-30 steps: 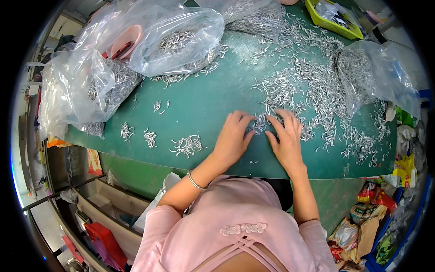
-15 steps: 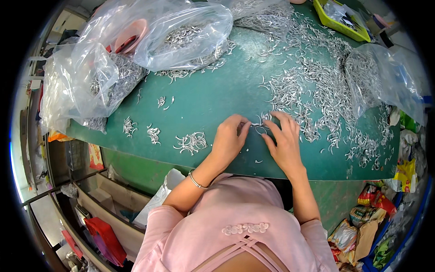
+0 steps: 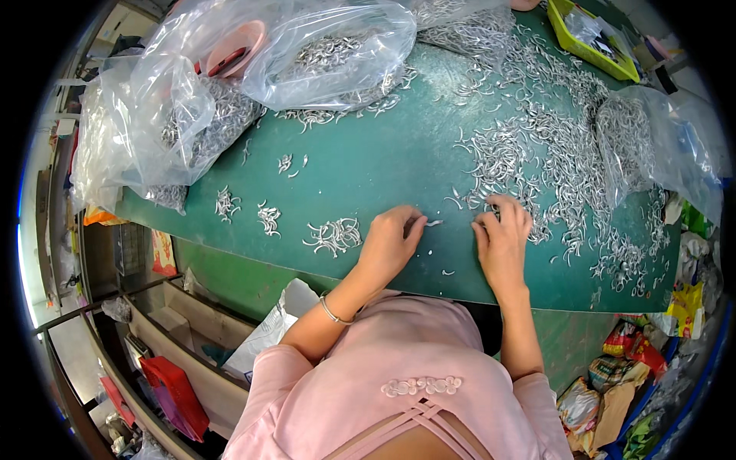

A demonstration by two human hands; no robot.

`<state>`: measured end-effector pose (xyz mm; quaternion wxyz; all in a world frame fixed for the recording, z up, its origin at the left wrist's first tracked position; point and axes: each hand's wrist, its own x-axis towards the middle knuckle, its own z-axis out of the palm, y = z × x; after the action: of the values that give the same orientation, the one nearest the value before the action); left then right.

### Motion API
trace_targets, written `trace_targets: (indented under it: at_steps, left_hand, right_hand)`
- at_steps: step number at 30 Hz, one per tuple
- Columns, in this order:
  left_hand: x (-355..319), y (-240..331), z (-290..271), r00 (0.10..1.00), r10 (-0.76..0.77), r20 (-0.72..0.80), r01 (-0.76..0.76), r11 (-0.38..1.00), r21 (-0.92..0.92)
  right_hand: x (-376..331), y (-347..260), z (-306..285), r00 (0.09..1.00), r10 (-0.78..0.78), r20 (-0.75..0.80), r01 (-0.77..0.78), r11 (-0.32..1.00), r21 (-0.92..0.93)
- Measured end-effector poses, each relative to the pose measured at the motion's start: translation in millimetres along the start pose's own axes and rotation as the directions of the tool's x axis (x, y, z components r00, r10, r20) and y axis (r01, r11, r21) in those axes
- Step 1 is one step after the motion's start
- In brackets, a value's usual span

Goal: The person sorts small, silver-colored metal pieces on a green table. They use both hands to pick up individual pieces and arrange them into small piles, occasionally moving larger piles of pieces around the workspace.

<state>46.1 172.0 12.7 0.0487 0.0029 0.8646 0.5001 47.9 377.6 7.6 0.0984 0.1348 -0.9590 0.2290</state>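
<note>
My left hand (image 3: 392, 241) rests low over the green table (image 3: 368, 169), thumb and forefinger pinched together. A small silvery curved metal piece (image 3: 435, 223) sticks out at its fingertips. Right of it, my right hand (image 3: 504, 241) reaches the near edge of a broad spread of such loose curved pieces (image 3: 498, 157). Its fingers are bent, with thumb and forefinger apart; the fingertips touch or hover just above the pieces. Left of my left hand lies a small heap of pieces (image 3: 335, 235), with smaller heaps (image 3: 268, 218) beyond it.
Clear plastic bags full of pieces stand at the back left (image 3: 203, 126), back middle (image 3: 330, 61) and right (image 3: 625, 142). A pink bowl (image 3: 257, 38) and a yellow-green tray (image 3: 563, 34) are at the back. Drawers (image 3: 192, 330) lie below the left edge, packaging (image 3: 613, 376) at lower right.
My right hand has moved right, away from the left hand, to the edge of the spread. Pieces that lay between the hands are mostly gone from there. The view has shifted slightly.
</note>
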Motion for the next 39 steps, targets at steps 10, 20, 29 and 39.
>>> trace_targets:
  at_steps: [10,20,29,39]
  left_hand:
    - [-7,-2,4,0.996,0.040,0.084,-0.040,0.999,0.001]
    - [-9,0,7,0.953,0.301,0.035,-0.303,0.937,0.173]
    - [-6,-4,25,0.913,0.369,0.172,-0.397,0.901,0.174]
    - [-14,4,23,0.873,0.381,0.304,-0.435,0.891,0.130]
  right_hand:
    - [-7,7,-30,0.908,0.416,-0.039,-0.356,0.820,0.449]
    - [-9,9,-22,0.984,0.172,-0.052,-0.145,0.931,0.336]
    - [-7,-18,5,1.000,-0.026,-0.005,0.026,0.992,0.127]
    - [22,1,-9,0.998,0.003,-0.066,0.006,0.991,0.133]
